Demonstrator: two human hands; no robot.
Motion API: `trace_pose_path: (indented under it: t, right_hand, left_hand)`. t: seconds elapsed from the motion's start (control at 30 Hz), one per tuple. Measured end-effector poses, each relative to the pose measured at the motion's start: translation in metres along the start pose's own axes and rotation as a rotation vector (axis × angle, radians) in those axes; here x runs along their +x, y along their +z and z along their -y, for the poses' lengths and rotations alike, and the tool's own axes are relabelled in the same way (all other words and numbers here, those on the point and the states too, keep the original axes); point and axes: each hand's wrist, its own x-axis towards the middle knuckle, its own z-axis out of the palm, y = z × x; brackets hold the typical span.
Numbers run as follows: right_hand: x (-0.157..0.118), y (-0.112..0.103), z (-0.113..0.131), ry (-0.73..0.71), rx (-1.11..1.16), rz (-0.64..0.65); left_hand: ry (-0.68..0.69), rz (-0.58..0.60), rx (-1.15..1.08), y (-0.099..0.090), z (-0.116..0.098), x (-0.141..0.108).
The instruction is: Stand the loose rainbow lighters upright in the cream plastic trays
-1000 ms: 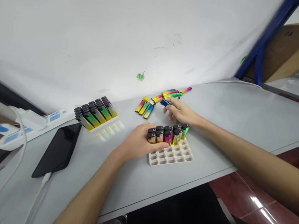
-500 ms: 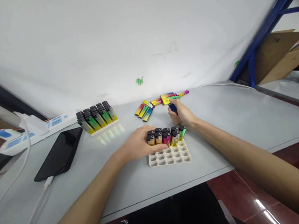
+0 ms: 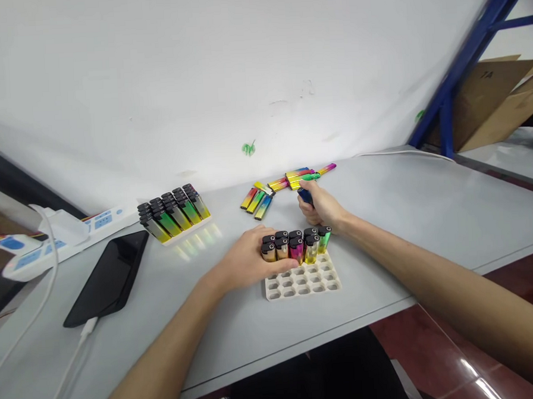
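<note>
Bright, soft light; glare on floor [image 3: 435, 348]; reflections on tabletop [image 3: 237, 326]; edges stretched.

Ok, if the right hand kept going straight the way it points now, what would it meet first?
The right hand, holding a dark blue lighter, would probably meet the loose lighters just ahead first, though the exact gap is unclear.

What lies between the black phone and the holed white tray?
In the head view, the left forearm crosses above the tabletop there, left hand around upright lighters.

The grey table [image 3: 241, 326] bears 2 trays [image 3: 304, 294], lighters [image 3: 263, 206], a phone [image 3: 107, 279].
</note>
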Motion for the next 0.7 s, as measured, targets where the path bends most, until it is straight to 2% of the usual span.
trace_pose_path:
  t: [0.3,0.43,0.57,0.7]
  right_hand:
    - [0.003,-0.002,-0.004,-0.016,0.009,-0.017]
    - [0.01,-0.01,-0.007,-0.127,0.062,-0.025]
    - [0.011,-0.018,-0.004,-0.255,-0.025,-0.035]
    - [0.007,-0.022,0.001,-0.295,-0.036,0.03]
  left_hand:
    - [-0.004,-0.012,-0.001,0.0,-0.001,0.0]
    - [0.0,-0.024,0.007,0.0,0.002,0.001]
    - [-0.076,-0.115,0.026,-0.002,0.01,0.004]
    - [-0.145,-0.243,0.071,-0.006,0.018,0.007]
